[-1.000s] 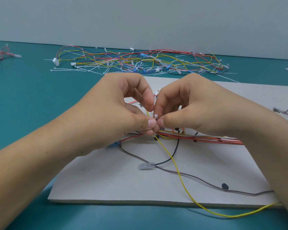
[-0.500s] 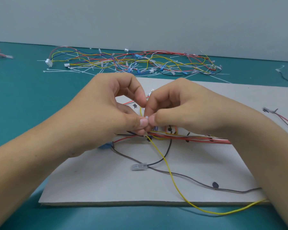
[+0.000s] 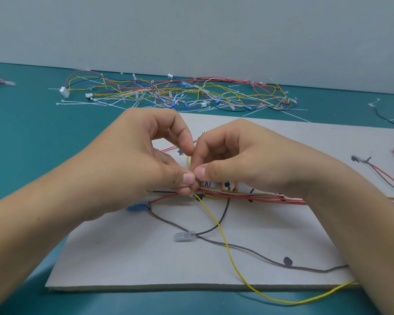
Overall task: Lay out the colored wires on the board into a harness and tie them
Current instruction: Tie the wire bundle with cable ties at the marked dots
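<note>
Hands meet over the grey cardboard board (image 3: 123,258)
The grips of the left hand (image 3: 141,164) and right hand (image 3: 248,164) both pinch the thin yellow wire (image 3: 223,237) above the red wire bundle (image 3: 271,197).

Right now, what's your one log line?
left hand: pinches yellow wire | right hand: pinches same wire | red wire bundle: on board

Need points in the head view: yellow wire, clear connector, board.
yellow wire (image 3: 234,262), head view, mid-run across the board.
clear connector (image 3: 184,236), head view, middle of its housing.
board (image 3: 123,258), head view, bare near-left surface.
</note>
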`<action>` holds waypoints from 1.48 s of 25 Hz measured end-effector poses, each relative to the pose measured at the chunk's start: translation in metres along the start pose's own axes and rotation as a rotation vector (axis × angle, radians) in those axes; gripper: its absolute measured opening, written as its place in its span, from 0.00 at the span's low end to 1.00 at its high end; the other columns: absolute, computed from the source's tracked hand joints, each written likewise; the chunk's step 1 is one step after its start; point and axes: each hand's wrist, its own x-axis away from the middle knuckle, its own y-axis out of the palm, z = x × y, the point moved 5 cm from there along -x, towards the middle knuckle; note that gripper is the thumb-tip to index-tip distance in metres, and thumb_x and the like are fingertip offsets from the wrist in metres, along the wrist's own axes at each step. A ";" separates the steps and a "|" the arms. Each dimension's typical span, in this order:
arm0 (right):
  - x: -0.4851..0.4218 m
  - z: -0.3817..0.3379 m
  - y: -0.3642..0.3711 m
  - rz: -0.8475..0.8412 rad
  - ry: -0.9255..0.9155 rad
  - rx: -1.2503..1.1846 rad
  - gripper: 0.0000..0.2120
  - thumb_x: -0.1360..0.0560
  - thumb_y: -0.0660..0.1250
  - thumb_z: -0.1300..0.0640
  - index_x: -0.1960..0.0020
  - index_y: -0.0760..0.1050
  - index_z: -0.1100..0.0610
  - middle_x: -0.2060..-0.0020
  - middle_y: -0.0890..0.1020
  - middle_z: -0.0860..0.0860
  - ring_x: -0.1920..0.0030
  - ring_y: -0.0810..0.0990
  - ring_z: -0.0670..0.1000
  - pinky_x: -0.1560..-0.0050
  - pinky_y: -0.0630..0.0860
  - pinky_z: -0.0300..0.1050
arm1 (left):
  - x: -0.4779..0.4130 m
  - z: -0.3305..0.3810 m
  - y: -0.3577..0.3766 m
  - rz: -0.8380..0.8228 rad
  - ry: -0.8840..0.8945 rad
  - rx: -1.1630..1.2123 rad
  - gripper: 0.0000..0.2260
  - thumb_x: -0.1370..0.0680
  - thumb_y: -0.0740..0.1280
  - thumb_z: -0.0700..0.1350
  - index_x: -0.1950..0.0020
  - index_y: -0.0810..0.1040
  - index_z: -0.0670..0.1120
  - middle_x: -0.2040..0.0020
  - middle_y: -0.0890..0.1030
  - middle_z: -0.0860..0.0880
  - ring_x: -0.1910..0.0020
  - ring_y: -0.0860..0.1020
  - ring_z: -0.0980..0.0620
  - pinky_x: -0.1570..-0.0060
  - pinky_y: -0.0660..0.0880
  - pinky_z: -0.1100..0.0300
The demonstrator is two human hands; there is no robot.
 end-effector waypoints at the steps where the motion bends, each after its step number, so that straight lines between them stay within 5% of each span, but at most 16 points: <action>1: 0.000 0.000 0.000 -0.007 0.001 0.007 0.03 0.23 0.71 0.64 0.55 0.83 0.58 0.63 0.86 0.47 0.63 0.79 0.45 0.59 0.73 0.38 | 0.000 0.000 0.000 -0.010 -0.006 0.000 0.14 0.37 0.77 0.36 0.56 0.80 0.49 0.60 0.87 0.43 0.63 0.87 0.38 0.50 0.81 0.30; 6: 0.001 -0.002 0.001 0.000 -0.010 0.027 0.02 0.24 0.72 0.62 0.56 0.83 0.57 0.63 0.85 0.48 0.63 0.76 0.51 0.57 0.73 0.49 | 0.003 0.002 0.004 -0.070 -0.033 -0.037 0.15 0.35 0.75 0.36 0.56 0.81 0.52 0.60 0.87 0.45 0.61 0.88 0.42 0.48 0.80 0.30; 11: 0.000 -0.004 0.000 0.035 -0.027 0.072 0.02 0.26 0.74 0.58 0.54 0.83 0.56 0.62 0.85 0.55 0.62 0.77 0.63 0.57 0.76 0.62 | 0.002 -0.001 0.001 -0.002 -0.049 -0.052 0.20 0.30 0.77 0.26 0.56 0.81 0.51 0.57 0.86 0.47 0.63 0.88 0.40 0.47 0.81 0.32; 15: 0.002 -0.004 -0.002 0.030 -0.037 0.077 0.01 0.25 0.76 0.61 0.54 0.85 0.56 0.62 0.86 0.53 0.60 0.80 0.65 0.56 0.77 0.57 | 0.003 -0.001 0.002 0.010 -0.065 -0.040 0.20 0.31 0.77 0.26 0.57 0.81 0.52 0.56 0.85 0.47 0.64 0.87 0.39 0.48 0.80 0.29; 19: 0.003 -0.006 -0.003 0.039 -0.062 0.131 0.03 0.27 0.77 0.61 0.57 0.86 0.54 0.67 0.85 0.50 0.66 0.78 0.54 0.63 0.74 0.44 | 0.004 -0.001 0.003 0.034 -0.076 -0.016 0.22 0.33 0.77 0.25 0.56 0.81 0.52 0.50 0.84 0.47 0.65 0.87 0.37 0.51 0.80 0.28; 25: 0.002 -0.012 -0.003 0.104 -0.101 0.213 0.05 0.28 0.77 0.62 0.60 0.85 0.53 0.69 0.82 0.52 0.66 0.78 0.57 0.63 0.77 0.56 | 0.003 0.001 0.000 -0.041 -0.061 -0.024 0.16 0.35 0.80 0.36 0.54 0.82 0.51 0.51 0.86 0.48 0.63 0.88 0.40 0.51 0.82 0.32; 30: 0.002 -0.013 -0.005 0.115 -0.073 0.209 0.05 0.28 0.77 0.62 0.60 0.84 0.55 0.69 0.82 0.57 0.69 0.75 0.51 0.65 0.76 0.53 | 0.003 -0.002 -0.003 -0.050 -0.083 -0.085 0.12 0.31 0.81 0.36 0.56 0.82 0.49 0.59 0.86 0.48 0.74 0.81 0.47 0.77 0.77 0.55; 33: 0.002 -0.012 -0.006 0.126 -0.056 0.195 0.06 0.28 0.77 0.63 0.60 0.84 0.54 0.71 0.82 0.51 0.70 0.76 0.46 0.65 0.74 0.47 | 0.002 -0.004 -0.001 -0.056 -0.100 -0.096 0.12 0.30 0.79 0.35 0.56 0.82 0.51 0.58 0.87 0.47 0.77 0.78 0.49 0.81 0.73 0.59; 37: 0.003 -0.014 -0.005 0.120 -0.035 0.182 0.05 0.28 0.77 0.63 0.60 0.84 0.56 0.70 0.83 0.51 0.69 0.78 0.46 0.63 0.78 0.53 | 0.003 -0.005 0.001 -0.048 -0.121 -0.100 0.12 0.29 0.78 0.36 0.56 0.81 0.52 0.60 0.86 0.47 0.79 0.76 0.49 0.81 0.72 0.60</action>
